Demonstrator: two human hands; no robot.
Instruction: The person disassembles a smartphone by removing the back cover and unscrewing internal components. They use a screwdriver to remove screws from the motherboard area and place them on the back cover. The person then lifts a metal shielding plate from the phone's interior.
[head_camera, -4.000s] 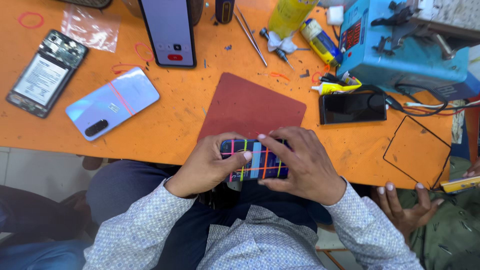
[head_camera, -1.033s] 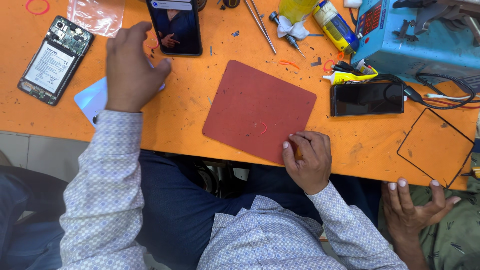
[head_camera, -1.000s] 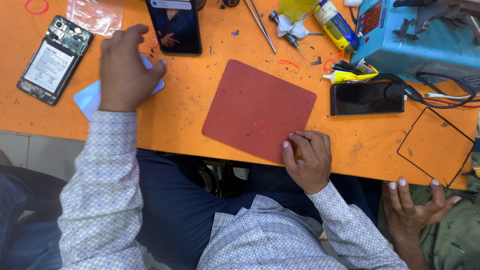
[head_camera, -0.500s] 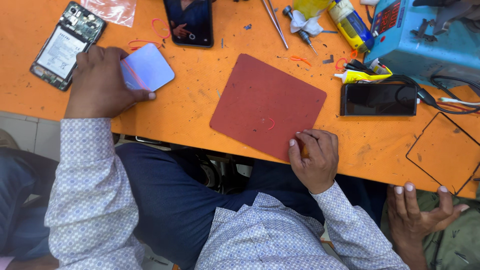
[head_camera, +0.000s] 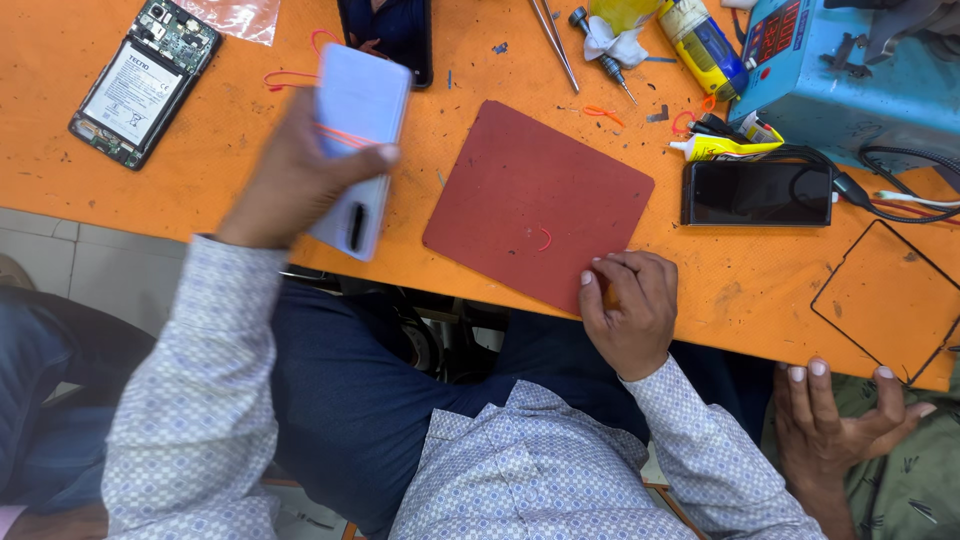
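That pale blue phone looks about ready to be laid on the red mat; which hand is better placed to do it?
The left hand, probably: it already grips the pale blue phone above the orange table, just beside the red mat. The right hand only rests on the mat's near edge.

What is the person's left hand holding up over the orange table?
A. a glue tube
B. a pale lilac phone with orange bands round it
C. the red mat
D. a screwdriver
B: the left hand grips the pale lilac phone, lifted above the orange table.
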